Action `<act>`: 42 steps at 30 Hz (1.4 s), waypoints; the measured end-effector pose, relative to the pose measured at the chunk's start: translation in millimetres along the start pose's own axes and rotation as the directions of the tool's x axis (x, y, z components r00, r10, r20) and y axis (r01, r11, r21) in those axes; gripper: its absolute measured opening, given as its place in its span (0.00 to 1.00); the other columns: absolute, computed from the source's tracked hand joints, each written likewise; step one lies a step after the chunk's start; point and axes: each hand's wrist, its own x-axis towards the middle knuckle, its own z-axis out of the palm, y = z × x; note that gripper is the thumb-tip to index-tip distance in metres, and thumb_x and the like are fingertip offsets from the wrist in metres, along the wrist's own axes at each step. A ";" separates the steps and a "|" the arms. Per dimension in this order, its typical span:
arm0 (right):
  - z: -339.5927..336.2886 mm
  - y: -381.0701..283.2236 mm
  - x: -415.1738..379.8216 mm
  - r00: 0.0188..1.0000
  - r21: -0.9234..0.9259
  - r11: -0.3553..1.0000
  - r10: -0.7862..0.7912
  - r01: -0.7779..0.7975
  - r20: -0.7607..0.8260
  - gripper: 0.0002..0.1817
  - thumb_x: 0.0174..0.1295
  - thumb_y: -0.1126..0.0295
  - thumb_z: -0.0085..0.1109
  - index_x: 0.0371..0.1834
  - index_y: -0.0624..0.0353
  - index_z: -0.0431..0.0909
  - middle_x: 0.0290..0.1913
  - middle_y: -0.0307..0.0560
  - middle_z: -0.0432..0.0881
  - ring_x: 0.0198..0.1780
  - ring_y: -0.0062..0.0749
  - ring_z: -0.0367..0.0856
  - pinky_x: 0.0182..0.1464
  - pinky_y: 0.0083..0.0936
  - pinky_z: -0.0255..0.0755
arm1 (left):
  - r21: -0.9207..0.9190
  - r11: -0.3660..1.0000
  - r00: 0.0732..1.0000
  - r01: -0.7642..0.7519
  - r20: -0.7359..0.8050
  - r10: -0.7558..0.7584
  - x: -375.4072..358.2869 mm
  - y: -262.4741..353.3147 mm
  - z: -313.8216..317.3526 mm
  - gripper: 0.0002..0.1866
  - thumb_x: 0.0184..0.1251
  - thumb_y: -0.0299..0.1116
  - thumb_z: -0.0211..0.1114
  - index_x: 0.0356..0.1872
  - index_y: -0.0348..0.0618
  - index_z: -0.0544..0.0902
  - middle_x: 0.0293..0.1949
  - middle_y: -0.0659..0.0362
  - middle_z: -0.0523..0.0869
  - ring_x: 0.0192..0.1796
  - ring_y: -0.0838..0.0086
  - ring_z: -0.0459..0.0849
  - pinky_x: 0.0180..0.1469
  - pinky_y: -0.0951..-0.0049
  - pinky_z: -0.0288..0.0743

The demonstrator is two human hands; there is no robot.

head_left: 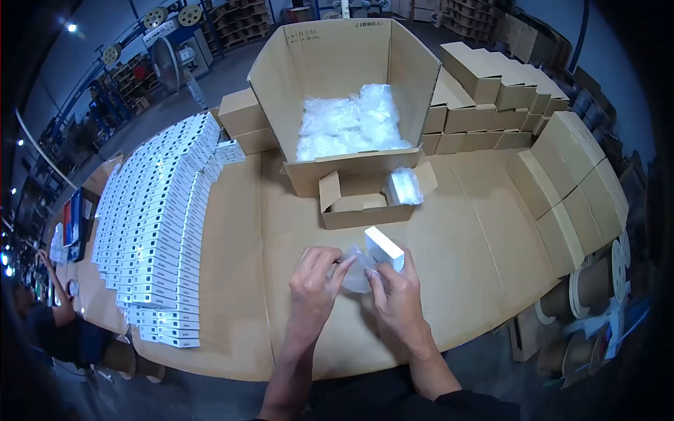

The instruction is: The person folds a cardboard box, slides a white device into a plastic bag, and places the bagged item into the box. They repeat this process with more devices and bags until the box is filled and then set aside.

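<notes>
Over the middle of the cardboard-covered table, my left hand (316,281) pinches the edge of a clear plastic bag (357,275). My right hand (398,289) grips a small white box (384,247), tilted up behind the fingers, and its thumb presses on the bag's other side. The bag hangs between both hands, below and left of the box. Just beyond them stands an open small carton (366,216) with one bagged white pack (403,187) at its right end. Behind it, a large open carton (344,168) holds many clear plastic bags (351,123).
Stacked white boxes (165,217) cover the table's left side. Closed brown cartons (484,119) are piled at the back right, and more cartons (572,182) line the right edge. A person (60,309) works at far left. Spools (597,284) stand below the right edge.
</notes>
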 end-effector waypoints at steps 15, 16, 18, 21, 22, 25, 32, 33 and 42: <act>-17.5 4.8 10.2 0.938 0.123 0.991 -0.001 -0.045 0.348 0.09 0.69 0.71 0.66 0.43 0.68 0.85 0.54 0.70 0.76 0.48 0.65 0.83 0.54 0.48 0.78 | -0.216 0.957 0.947 0.193 0.297 -0.124 12.1 -15.6 -3.5 0.19 0.76 0.27 0.65 0.66 0.46 0.79 0.26 0.50 0.88 0.28 0.75 0.87 0.35 0.73 0.79; -20.4 8.2 10.5 0.933 0.112 0.992 0.009 -0.052 0.359 0.08 0.69 0.71 0.65 0.43 0.67 0.85 0.53 0.70 0.77 0.47 0.64 0.83 0.53 0.48 0.77 | -0.118 0.980 0.963 0.162 0.236 -0.130 15.5 -16.1 -6.1 0.15 0.77 0.27 0.63 0.61 0.45 0.82 0.21 0.57 0.85 0.24 0.81 0.82 0.28 0.75 0.75; -25.1 14.7 11.2 0.924 0.122 0.990 0.024 -0.076 0.382 0.08 0.68 0.70 0.66 0.40 0.66 0.85 0.50 0.69 0.77 0.46 0.62 0.82 0.51 0.47 0.77 | -0.259 0.892 0.908 0.369 0.307 -0.287 20.2 -21.1 -8.1 0.16 0.79 0.27 0.61 0.64 0.45 0.80 0.20 0.61 0.84 0.23 0.84 0.80 0.26 0.77 0.72; -24.5 20.9 10.2 0.934 0.149 0.985 0.032 -0.091 0.356 0.08 0.68 0.70 0.66 0.39 0.66 0.86 0.49 0.68 0.78 0.46 0.62 0.82 0.51 0.46 0.77 | -0.472 0.715 0.841 0.515 0.440 -0.315 10.5 -47.4 -2.3 0.19 0.82 0.28 0.60 0.69 0.42 0.73 0.26 0.65 0.86 0.23 0.88 0.78 0.23 0.82 0.67; -22.5 21.7 9.0 0.945 0.166 0.978 0.064 -0.123 0.322 0.08 0.67 0.71 0.67 0.38 0.66 0.85 0.48 0.67 0.77 0.45 0.60 0.82 0.50 0.45 0.77 | -0.474 0.713 0.833 0.517 0.469 -0.292 13.4 -41.5 -4.7 0.20 0.82 0.28 0.60 0.70 0.41 0.72 0.27 0.64 0.87 0.24 0.88 0.78 0.24 0.82 0.67; -25.1 23.2 10.8 0.939 0.176 0.981 0.021 -0.086 0.342 0.06 0.65 0.73 0.69 0.37 0.66 0.85 0.46 0.64 0.77 0.44 0.58 0.81 0.49 0.44 0.77 | -0.582 0.667 0.881 0.465 0.374 -0.288 12.8 -40.4 3.5 0.19 0.81 0.28 0.61 0.68 0.40 0.71 0.30 0.63 0.86 0.25 0.88 0.76 0.26 0.84 0.66; -14.8 26.6 8.1 0.991 0.186 0.974 0.116 -0.127 0.072 0.04 0.61 0.79 0.70 0.33 0.67 0.84 0.44 0.55 0.77 0.39 0.41 0.79 0.42 0.32 0.74 | -0.779 0.545 0.803 0.310 -0.092 -0.589 1.4 -59.8 9.8 0.15 0.82 0.32 0.58 0.62 0.39 0.69 0.45 0.57 0.78 0.43 0.79 0.77 0.47 0.77 0.75; -12.2 24.7 10.7 0.999 0.159 0.986 0.047 -0.051 0.027 0.04 0.61 0.79 0.70 0.34 0.67 0.84 0.48 0.58 0.77 0.43 0.45 0.81 0.45 0.34 0.76 | -0.837 0.419 0.763 0.352 -0.002 -0.646 -7.7 -52.7 10.5 0.16 0.81 0.31 0.58 0.63 0.37 0.69 0.48 0.56 0.76 0.46 0.78 0.77 0.51 0.75 0.76; 9.2 21.4 6.6 0.984 0.236 0.958 0.138 -0.161 0.111 0.07 0.62 0.74 0.74 0.38 0.66 0.86 0.55 0.60 0.78 0.53 0.50 0.82 0.55 0.35 0.77 | -0.656 0.665 0.851 0.358 -0.063 -0.521 -27.2 -40.1 43.4 0.14 0.82 0.39 0.62 0.49 0.38 0.72 0.40 0.61 0.80 0.40 0.80 0.78 0.46 0.76 0.75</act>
